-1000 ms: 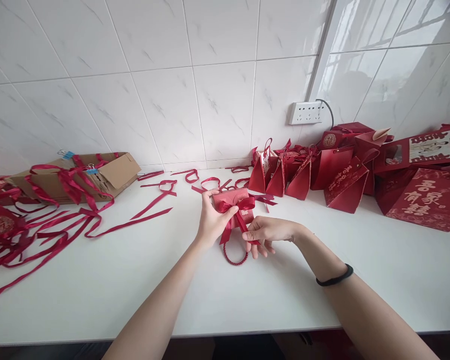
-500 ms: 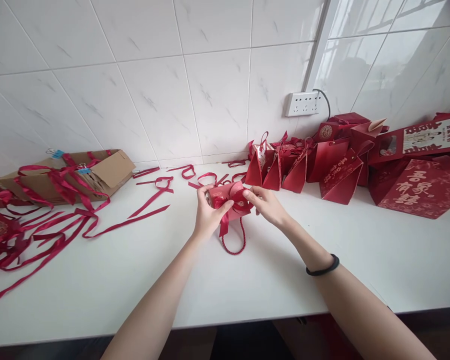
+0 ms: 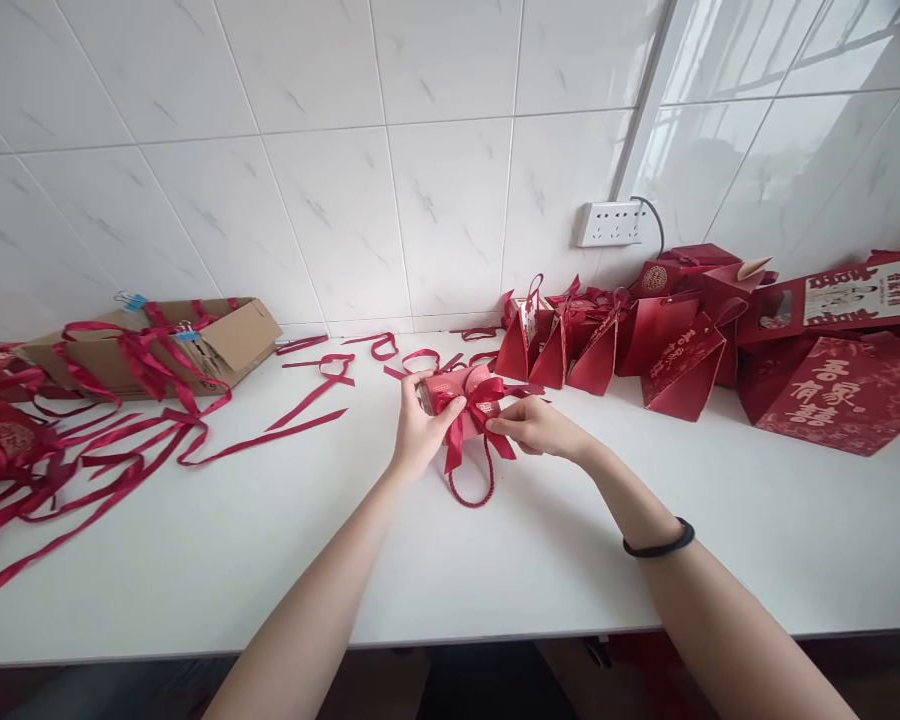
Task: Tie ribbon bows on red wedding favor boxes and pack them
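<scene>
A small red gift box (image 3: 444,384) lies on the white table, with a red ribbon bow (image 3: 474,395) across its front. My left hand (image 3: 421,425) is closed around the box's left side, its thumb pressing near the knot of the bow. My right hand (image 3: 536,425) pinches the ribbon at the bow's lower right, where one tail hangs down. A twisted red cord handle (image 3: 471,503) loops out from the box toward me on the tabletop.
Cut red ribbons (image 3: 311,400) lie scattered behind and left of the box. An open cardboard box (image 3: 244,335) draped with ribbon stands at the left. Several red gift bags (image 3: 682,370) line the wall at the right, below a power socket (image 3: 610,224).
My right hand has shifted from the bow's upper right to its lower right. The bow's loops and tails now show more fully. The view has tilted up slightly.
</scene>
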The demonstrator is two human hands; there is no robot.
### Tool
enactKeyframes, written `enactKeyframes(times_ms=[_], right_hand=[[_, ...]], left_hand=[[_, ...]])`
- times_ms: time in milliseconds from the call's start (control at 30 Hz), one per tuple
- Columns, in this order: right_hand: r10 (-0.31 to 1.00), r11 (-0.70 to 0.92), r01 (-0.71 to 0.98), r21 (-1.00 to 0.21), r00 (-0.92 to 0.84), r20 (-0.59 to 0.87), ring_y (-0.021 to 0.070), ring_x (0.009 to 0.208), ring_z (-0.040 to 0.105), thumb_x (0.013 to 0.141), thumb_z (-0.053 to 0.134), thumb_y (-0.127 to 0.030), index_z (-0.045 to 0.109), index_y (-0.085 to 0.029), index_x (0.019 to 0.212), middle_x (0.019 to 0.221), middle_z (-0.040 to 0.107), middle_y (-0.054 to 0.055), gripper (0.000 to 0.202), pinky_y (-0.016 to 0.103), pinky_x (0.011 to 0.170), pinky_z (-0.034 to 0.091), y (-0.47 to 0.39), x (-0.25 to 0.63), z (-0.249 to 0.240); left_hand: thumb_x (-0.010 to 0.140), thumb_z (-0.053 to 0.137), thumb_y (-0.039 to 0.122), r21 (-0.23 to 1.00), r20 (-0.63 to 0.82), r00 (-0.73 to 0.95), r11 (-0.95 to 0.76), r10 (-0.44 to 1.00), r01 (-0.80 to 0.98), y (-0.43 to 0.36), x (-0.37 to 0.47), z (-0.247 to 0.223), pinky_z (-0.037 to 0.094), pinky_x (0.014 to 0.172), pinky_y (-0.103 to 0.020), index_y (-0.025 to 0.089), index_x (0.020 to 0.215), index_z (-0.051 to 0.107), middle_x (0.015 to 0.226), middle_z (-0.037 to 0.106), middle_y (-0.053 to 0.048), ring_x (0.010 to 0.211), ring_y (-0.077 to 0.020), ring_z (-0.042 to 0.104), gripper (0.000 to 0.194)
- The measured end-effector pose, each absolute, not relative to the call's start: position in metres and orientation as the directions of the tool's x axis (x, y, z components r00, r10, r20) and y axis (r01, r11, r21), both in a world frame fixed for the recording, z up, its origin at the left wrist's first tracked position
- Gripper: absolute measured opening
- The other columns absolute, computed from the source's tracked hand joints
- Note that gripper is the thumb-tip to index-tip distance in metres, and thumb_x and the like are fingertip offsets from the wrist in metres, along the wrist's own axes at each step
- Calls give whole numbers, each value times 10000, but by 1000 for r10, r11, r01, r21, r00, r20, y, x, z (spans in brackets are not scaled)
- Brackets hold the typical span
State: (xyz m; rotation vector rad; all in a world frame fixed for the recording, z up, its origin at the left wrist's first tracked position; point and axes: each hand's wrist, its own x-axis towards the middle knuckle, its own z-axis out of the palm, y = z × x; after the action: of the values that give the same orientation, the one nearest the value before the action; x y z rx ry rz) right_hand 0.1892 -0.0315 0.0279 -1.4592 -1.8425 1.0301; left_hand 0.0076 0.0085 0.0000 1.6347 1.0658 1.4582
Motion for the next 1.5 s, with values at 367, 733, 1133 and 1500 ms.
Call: enactKeyframes(times_ms=[367, 733, 1133, 1500], right_hand=[[989, 148, 595, -790, -85, 122, 99, 497, 340, 711, 509, -741, 375, -203, 549, 526, 384, -34, 577, 256, 474, 238, -34, 193, 44], [970, 202, 255, -946, 83, 230, 128, 585, 497, 765, 581, -563, 527, -179, 666, 637, 568, 7, 400, 277, 582, 406, -21, 174, 9], [972, 206, -88, -975, 129, 194, 153, 681, 594, 561, 764, -612, 561, -171, 637, 698, 641, 20, 491, 360, 787, 493, -12, 179, 3], [988, 144, -203, -968, 88, 129, 135, 674, 621, 541, 816, -523, 581, -154, 625, 686, 656, 11, 445, 352, 812, 512, -15, 181, 8]], left_hand=[[729, 699, 321, 884, 451, 54, -454, 891, 112, 8, 10, 0, 491, 903, -360, 231, 1106, 432, 1192, 550, -84, 1105, -210, 575, 470], [827, 588, 383, 771, 613, 12, -601, 790, 213, 16, 5, -9, 452, 968, -400, 205, 794, 482, 1249, 514, -108, 1265, -233, 447, 209], [821, 572, 490, 782, 591, -29, -564, 806, 265, 13, 2, -2, 488, 642, -254, 207, 726, 459, 697, 527, 13, 631, -116, 557, 320], [830, 555, 461, 796, 576, -41, -548, 817, 259, 9, 3, 0, 440, 636, -245, 211, 643, 397, 632, 468, 24, 621, -119, 482, 350]])
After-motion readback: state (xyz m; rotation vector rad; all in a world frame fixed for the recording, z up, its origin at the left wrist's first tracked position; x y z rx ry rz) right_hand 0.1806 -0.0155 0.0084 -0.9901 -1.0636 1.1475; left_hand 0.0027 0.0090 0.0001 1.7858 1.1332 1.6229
